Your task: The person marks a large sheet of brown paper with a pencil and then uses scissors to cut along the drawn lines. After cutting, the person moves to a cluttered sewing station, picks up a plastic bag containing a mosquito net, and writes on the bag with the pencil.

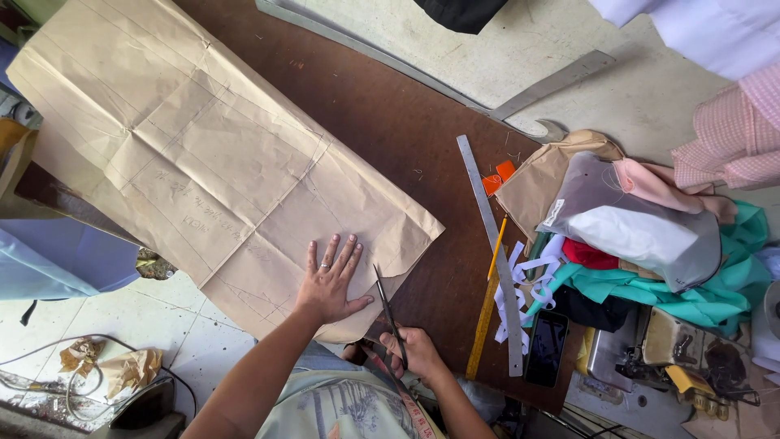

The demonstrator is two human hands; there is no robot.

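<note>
Large creased sheet of brown pattern paper (211, 154), pencilled lines, spread across dark brown wooden worktop (406, 122), its near edge overhanging.

Left hand (329, 280): flat, fingers spread, pressing the paper's near right corner.

Right hand (418, 351): closed around the handles of long dark metal scissors (388, 313), blades slightly parted at the paper's cut edge, just beside the left hand.

Long steel ruler (491, 244) and yellow wooden ruler (485, 313): lying right of the scissors, side by side.

Black phone (546, 348): near the rulers' lower ends.

Heap of teal, red and pink fabric (650, 244): far right.
</note>
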